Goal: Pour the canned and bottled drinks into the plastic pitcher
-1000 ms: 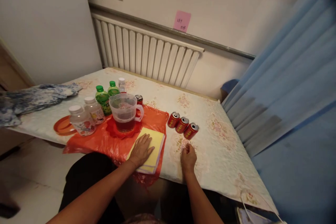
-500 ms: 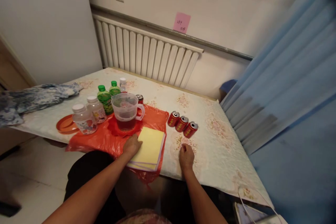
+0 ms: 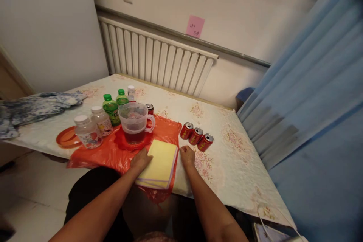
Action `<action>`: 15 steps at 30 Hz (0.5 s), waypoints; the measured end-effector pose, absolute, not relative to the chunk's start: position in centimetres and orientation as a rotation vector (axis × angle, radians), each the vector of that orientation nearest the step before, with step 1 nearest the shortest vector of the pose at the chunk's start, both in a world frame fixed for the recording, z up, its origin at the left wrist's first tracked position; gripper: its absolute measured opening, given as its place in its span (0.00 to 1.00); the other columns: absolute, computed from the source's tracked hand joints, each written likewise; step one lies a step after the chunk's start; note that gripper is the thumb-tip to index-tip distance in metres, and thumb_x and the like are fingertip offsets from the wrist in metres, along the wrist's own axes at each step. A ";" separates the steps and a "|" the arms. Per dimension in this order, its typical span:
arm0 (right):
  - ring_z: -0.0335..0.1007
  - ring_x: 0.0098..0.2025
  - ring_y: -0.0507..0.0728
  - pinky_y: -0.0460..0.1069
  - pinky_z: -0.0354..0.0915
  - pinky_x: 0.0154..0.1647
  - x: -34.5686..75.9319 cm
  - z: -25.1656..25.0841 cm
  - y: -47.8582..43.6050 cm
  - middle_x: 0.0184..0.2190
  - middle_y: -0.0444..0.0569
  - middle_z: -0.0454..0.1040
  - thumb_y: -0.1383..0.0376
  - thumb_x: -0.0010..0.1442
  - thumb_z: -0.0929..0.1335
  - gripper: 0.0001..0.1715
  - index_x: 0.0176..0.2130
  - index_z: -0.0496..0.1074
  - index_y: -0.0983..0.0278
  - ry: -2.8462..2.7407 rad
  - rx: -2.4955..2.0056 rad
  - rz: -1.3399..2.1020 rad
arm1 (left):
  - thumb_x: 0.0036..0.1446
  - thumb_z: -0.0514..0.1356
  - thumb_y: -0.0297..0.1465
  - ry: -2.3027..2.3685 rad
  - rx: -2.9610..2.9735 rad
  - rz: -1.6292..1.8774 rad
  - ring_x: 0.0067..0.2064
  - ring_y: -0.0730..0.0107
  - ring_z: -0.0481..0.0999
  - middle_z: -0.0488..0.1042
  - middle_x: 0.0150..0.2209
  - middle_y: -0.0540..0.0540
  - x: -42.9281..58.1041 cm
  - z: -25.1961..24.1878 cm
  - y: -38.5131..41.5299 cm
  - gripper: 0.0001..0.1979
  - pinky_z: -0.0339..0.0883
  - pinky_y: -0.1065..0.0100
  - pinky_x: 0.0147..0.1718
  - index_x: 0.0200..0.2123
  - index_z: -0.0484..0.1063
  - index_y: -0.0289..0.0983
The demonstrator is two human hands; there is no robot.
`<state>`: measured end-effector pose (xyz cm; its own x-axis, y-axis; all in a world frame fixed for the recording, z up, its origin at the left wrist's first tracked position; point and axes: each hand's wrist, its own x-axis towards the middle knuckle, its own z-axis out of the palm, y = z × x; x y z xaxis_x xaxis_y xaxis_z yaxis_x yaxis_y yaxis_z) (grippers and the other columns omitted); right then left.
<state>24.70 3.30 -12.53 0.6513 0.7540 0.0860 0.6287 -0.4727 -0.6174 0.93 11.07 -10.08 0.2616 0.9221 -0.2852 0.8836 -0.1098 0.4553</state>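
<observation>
A stack of yellow sheets (image 3: 160,160) with purple edges lies at the front of the table on a red plastic sheet (image 3: 109,151). My left hand (image 3: 141,160) grips its left side, thumb on top. Close to the stack's right edge, my right hand (image 3: 187,155) is closed; what its fingers hold, if anything, is too small to make out. Behind the stack a clear measuring jug (image 3: 134,123) with dark liquid stands on a red scalloped dish (image 3: 120,140). Three red cans (image 3: 195,136) stand in a row behind my right hand.
Two clear white-capped jars (image 3: 88,134), green-capped bottles (image 3: 111,109), a small white-capped bottle (image 3: 131,93) and another can (image 3: 149,109) surround the jug. An orange lid (image 3: 68,137) and patterned cloth (image 3: 42,107) lie left. A blue curtain (image 3: 312,94) hangs right.
My right hand has moved left, from in front of the cans to the right edge of the yellow stack. My left hand stays on the stack. The view has shifted slightly.
</observation>
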 end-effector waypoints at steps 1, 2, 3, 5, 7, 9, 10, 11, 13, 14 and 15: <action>0.74 0.37 0.54 0.45 0.62 0.37 24.8 -12.3 3.8 0.33 0.46 0.80 0.60 0.60 0.64 0.13 0.34 0.77 0.60 -1.059 -2.269 0.280 | 0.56 0.56 0.39 1.629 2.001 0.095 0.48 0.54 0.77 0.77 0.46 0.41 0.9 -10.2 11.0 0.12 0.68 0.62 0.40 0.40 0.68 0.39; 0.74 0.38 0.55 0.45 0.62 0.37 24.8 -12.0 4.3 0.34 0.46 0.80 0.59 0.60 0.64 0.13 0.35 0.77 0.60 -1.049 -2.294 0.297 | 0.56 0.56 0.39 1.630 2.005 0.097 0.48 0.54 0.76 0.77 0.46 0.41 0.9 -10.3 11.0 0.12 0.68 0.62 0.40 0.40 0.68 0.39; 0.74 0.38 0.55 0.45 0.62 0.37 24.9 -11.8 4.7 0.35 0.46 0.80 0.58 0.60 0.65 0.13 0.35 0.77 0.60 -1.041 -2.318 0.316 | 0.56 0.56 0.39 1.631 2.007 0.099 0.48 0.54 0.76 0.77 0.46 0.42 0.8 -10.5 11.0 0.12 0.68 0.62 0.40 0.40 0.68 0.40; 0.75 0.39 0.56 0.46 0.63 0.37 24.8 -11.4 5.4 0.35 0.47 0.80 0.56 0.60 0.65 0.14 0.34 0.77 0.59 -1.035 -2.364 0.355 | 0.57 0.55 0.39 1.634 2.010 0.100 0.48 0.54 0.76 0.77 0.47 0.42 0.7 -10.7 11.0 0.11 0.67 0.62 0.39 0.39 0.68 0.40; 0.75 0.39 0.57 0.47 0.63 0.37 24.6 -11.1 6.0 0.35 0.47 0.80 0.54 0.59 0.67 0.14 0.33 0.77 0.59 -1.040 -2.403 0.394 | 0.57 0.55 0.40 1.629 2.014 0.102 0.47 0.55 0.76 0.77 0.46 0.42 0.6 -10.8 11.0 0.11 0.67 0.63 0.39 0.39 0.67 0.40; 0.75 0.40 0.57 0.48 0.65 0.38 24.4 -11.0 6.4 0.36 0.47 0.80 0.54 0.59 0.68 0.13 0.34 0.77 0.60 -1.055 -2.434 0.430 | 0.56 0.55 0.40 1.620 2.023 0.107 0.47 0.55 0.76 0.77 0.46 0.43 0.6 -10.8 11.0 0.11 0.67 0.63 0.39 0.39 0.67 0.40; 0.75 0.41 0.57 0.48 0.66 0.40 24.3 -11.0 6.5 0.37 0.47 0.79 0.55 0.59 0.69 0.12 0.35 0.77 0.60 -1.064 -2.448 0.450 | 0.56 0.55 0.40 1.617 2.027 0.110 0.47 0.55 0.76 0.77 0.45 0.42 0.6 -10.7 10.9 0.11 0.67 0.63 0.39 0.39 0.67 0.40; 0.74 0.41 0.57 0.49 0.67 0.41 24.2 -11.0 6.6 0.38 0.47 0.79 0.56 0.61 0.69 0.12 0.37 0.77 0.60 -1.075 -2.461 0.471 | 0.56 0.55 0.40 1.616 2.030 0.112 0.47 0.55 0.76 0.77 0.45 0.42 0.6 -10.6 10.8 0.11 0.67 0.63 0.39 0.38 0.67 0.40; 0.73 0.43 0.56 0.52 0.69 0.45 24.2 -11.1 6.7 0.44 0.49 0.76 0.57 0.64 0.67 0.13 0.44 0.74 0.62 -1.096 -2.486 0.510 | 0.57 0.54 0.39 1.624 2.029 0.113 0.47 0.54 0.76 0.77 0.45 0.41 0.7 -10.4 10.7 0.11 0.66 0.62 0.39 0.38 0.67 0.39; 0.72 0.45 0.56 0.54 0.70 0.46 24.2 -11.2 6.8 0.47 0.50 0.74 0.58 0.65 0.67 0.14 0.47 0.72 0.63 -1.103 -2.498 0.524 | 0.57 0.54 0.39 1.630 2.025 0.113 0.47 0.54 0.76 0.77 0.45 0.41 0.7 -10.3 10.6 0.11 0.66 0.61 0.39 0.38 0.67 0.39; 0.72 0.46 0.57 0.56 0.70 0.47 24.1 -11.2 6.8 0.50 0.51 0.72 0.59 0.66 0.66 0.16 0.50 0.70 0.63 -1.107 -2.510 0.529 | 0.57 0.53 0.39 1.635 2.020 0.113 0.46 0.54 0.76 0.77 0.45 0.41 0.7 -10.2 10.5 0.11 0.66 0.61 0.39 0.38 0.67 0.39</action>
<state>24.14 6.78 -11.20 0.6260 0.7550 -0.1952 0.6260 -0.6358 -0.4516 0.69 10.51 -10.15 0.2625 0.9292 -0.2603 0.8843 -0.1237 0.4502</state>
